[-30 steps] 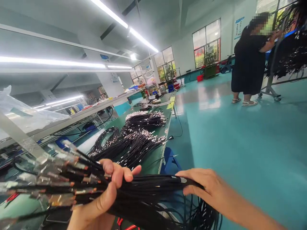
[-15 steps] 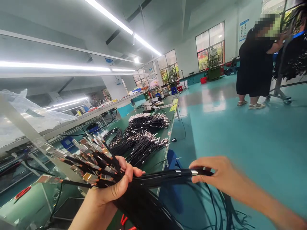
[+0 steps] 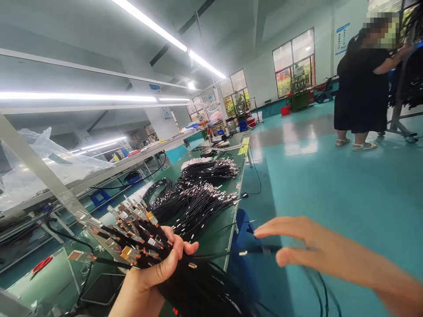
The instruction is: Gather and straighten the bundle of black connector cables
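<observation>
My left hand [image 3: 155, 275] is closed around a thick bundle of black cables [image 3: 185, 286]. The bundle's metal connector ends [image 3: 132, 229] fan out up and to the left, and the rest hangs down past the table edge. My right hand [image 3: 304, 246] hovers to the right with fingers stretched out and apart. A thin strand with a small metal piece [image 3: 243, 253] runs from the bundle toward its thumb. I see no grip on the strand.
Two more piles of black cables with connectors [image 3: 198, 200] [image 3: 211, 169] lie on the long green bench [image 3: 214, 233]. A shelf [image 3: 99, 169] and plastic bags [image 3: 49, 163] are on the left. A person in black [image 3: 360, 79] stands at a cable rack [image 3: 410, 79] on the teal floor.
My right hand let go of the cables it pinched and opened its fingers. My left hand tilted the connector ends upward and drew the bundle tighter.
</observation>
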`<action>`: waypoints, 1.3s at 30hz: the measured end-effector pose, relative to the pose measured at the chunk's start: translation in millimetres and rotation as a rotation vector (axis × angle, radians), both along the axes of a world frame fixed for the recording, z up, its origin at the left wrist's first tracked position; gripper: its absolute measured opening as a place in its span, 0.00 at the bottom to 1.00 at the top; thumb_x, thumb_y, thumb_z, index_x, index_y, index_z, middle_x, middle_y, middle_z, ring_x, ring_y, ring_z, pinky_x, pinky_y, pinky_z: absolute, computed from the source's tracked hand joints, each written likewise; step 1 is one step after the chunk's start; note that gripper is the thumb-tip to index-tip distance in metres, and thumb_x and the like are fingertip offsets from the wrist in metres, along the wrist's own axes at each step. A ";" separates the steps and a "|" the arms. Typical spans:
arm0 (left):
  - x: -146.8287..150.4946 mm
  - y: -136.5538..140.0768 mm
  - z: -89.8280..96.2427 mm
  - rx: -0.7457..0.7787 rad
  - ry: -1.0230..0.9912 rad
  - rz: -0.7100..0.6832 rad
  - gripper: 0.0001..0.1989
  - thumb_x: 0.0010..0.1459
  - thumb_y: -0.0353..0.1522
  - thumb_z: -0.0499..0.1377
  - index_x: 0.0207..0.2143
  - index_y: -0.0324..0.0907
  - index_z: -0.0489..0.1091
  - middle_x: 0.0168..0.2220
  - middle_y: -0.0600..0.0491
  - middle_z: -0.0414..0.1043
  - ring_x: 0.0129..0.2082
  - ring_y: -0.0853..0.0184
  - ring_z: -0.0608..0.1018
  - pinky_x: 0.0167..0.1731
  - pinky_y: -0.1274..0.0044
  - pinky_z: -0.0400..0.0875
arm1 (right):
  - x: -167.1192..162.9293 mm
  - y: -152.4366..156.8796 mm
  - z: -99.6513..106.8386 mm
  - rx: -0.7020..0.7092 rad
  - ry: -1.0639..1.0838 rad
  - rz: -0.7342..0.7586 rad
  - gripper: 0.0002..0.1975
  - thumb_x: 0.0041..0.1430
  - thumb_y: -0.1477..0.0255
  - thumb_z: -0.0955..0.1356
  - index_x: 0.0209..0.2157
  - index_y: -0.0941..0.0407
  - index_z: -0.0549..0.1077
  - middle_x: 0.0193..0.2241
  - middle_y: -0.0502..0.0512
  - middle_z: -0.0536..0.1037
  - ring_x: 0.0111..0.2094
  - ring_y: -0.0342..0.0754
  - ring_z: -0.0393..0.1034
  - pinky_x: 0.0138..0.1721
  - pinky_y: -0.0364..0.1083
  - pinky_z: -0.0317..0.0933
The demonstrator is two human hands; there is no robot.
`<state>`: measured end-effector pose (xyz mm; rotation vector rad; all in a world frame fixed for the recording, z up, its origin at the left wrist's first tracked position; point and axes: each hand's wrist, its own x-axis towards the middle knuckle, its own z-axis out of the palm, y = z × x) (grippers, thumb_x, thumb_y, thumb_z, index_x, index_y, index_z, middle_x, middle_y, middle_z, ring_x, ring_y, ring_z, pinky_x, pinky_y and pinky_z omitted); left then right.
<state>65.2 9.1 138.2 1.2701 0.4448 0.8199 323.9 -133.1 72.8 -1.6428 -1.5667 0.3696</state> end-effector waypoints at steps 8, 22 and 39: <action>-5.5 3.3 -14.4 -0.004 -0.013 -0.057 0.17 0.38 0.32 0.77 0.27 0.42 0.72 0.21 0.60 0.75 0.29 0.69 0.81 0.45 0.71 0.76 | -103.6 68.9 -31.4 0.000 0.260 0.450 0.23 0.50 0.57 0.75 0.46 0.53 0.77 0.34 0.45 0.77 0.35 0.47 0.73 0.34 0.39 0.66; -36.0 26.9 -23.6 0.012 -0.065 -0.135 0.13 0.47 0.32 0.73 0.29 0.43 0.70 0.28 0.59 0.77 0.42 0.61 0.82 0.59 0.60 0.63 | -75.7 75.4 8.4 0.030 -0.068 0.330 0.07 0.53 0.69 0.76 0.30 0.55 0.77 0.21 0.41 0.77 0.20 0.42 0.71 0.21 0.38 0.57; -44.5 34.7 -42.2 -0.030 -0.057 -0.034 0.14 0.43 0.32 0.74 0.26 0.43 0.71 0.27 0.58 0.78 0.38 0.61 0.82 0.53 0.64 0.69 | -81.3 70.1 23.9 0.122 -0.346 0.133 0.05 0.61 0.71 0.70 0.30 0.53 0.74 0.22 0.43 0.73 0.24 0.44 0.65 0.26 0.42 0.53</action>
